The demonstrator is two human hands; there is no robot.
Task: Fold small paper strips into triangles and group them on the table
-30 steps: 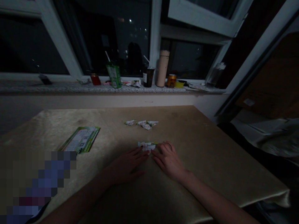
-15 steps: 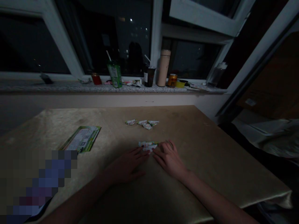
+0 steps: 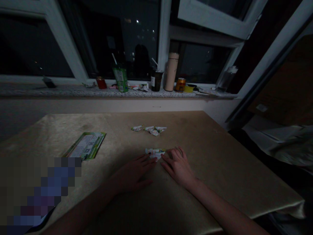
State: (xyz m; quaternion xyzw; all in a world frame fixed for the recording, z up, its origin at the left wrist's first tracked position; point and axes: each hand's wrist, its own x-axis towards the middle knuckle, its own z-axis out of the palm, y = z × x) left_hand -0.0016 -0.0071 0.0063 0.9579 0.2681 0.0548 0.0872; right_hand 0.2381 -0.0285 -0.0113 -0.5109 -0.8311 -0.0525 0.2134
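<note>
A small printed wrapper (image 3: 155, 153), white with green and orange marks, lies partly folded on the table between my hands. My left hand (image 3: 133, 172) rests flat with its fingers stretched out, the fingertips on the wrapper's lower left edge. On the other side, my right hand (image 3: 177, 164) lies palm down with fingers apart and slightly bent, its fingertips at the wrapper's right edge. Farther back sit several small folded wrapper triangles (image 3: 154, 130), one of them a little apart on the left. The dim light hides the wrapper's fine folds.
A green and white printed packet (image 3: 89, 145) lies to the left on the cloth-covered table (image 3: 207, 147). Behind, the windowsill (image 3: 137, 94) carries a green cup (image 3: 120, 78), a dark cup (image 3: 156, 80), a pale flask (image 3: 171, 71) and an orange can (image 3: 180, 85). A pixelated patch covers the lower left.
My right hand has shifted very slightly to the right along the wrapper's edge. My left hand and the other wrappers look the same.
</note>
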